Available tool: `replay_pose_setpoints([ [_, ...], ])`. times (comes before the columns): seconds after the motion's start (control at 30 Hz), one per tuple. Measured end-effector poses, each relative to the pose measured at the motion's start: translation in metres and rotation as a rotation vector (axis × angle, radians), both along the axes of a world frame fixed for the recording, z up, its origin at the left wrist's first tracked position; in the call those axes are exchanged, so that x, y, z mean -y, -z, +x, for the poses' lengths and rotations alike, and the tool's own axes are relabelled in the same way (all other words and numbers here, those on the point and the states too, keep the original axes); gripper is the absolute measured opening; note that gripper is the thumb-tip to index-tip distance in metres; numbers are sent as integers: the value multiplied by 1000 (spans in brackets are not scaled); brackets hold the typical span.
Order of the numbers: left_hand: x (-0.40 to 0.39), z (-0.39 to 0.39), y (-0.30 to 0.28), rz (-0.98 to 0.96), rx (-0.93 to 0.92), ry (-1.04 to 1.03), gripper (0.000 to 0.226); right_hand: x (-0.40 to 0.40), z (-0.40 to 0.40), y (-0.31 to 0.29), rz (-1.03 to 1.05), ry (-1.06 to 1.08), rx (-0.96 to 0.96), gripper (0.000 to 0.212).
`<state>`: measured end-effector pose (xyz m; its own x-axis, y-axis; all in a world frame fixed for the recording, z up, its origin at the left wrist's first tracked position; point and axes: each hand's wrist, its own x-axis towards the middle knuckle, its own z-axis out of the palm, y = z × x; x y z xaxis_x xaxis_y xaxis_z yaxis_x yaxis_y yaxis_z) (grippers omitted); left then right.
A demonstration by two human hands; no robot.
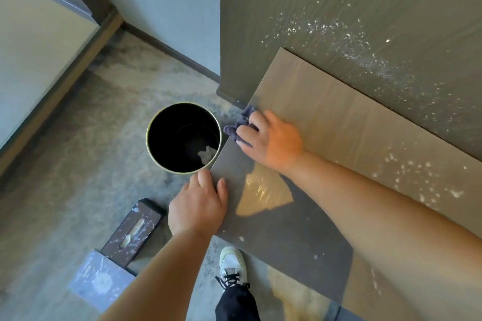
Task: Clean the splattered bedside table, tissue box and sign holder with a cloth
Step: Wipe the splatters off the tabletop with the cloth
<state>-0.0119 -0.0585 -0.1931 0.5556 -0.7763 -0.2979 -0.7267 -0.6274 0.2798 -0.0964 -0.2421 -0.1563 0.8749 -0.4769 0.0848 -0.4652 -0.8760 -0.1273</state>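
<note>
Right hand reaching far, palm down, fingers curled on a cloth, left hand nearer, flat, fingers together

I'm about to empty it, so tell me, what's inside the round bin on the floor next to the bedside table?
Inside the round bin, one crumpled whitish scrap lies near the table-side wall. The rest of the interior looks dark and bare, but the bedside table corner overlaps part of the rim, hiding a bit.
</note>
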Motion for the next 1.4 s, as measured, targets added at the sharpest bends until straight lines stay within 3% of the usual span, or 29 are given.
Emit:
replay_pose_setpoints([
  [0.37, 1, 0, -5, 10, -23, -29, 42, 102, -59, 16, -87, 565, -67, 34],
  [0.53, 0, -1, -1, -37, -6, -37, 37, 84, -60, 15, -64, 599, -58, 31],
  [0.73, -1, 0, 1, -69, -6, -24, 36, 8, -84, 8, 57, 354, 18, 26],
  [0.87, -1, 0, 7, -92, 15, -18, 36, 51, -86, 1, -15, 562, 177, 33],
  [1.0, -1, 0, 8, -96, 43, -16, 35, 86, -90, 5, -10, 731, -29, 37],
  [1.13, 0, 0, 6, -76, 38, -9, 38, 40, -85, 8, 69, 597, 8, 34],
  [1.27, 0, 1, 5, -49, 39, -5, 49, -58, -80, 13, 72, 437, 122, 22],
  [1.4, 1, 3, 6, -47, 10, 0, 46, -143, -74, 22, 97, 254, 95, 18],
])
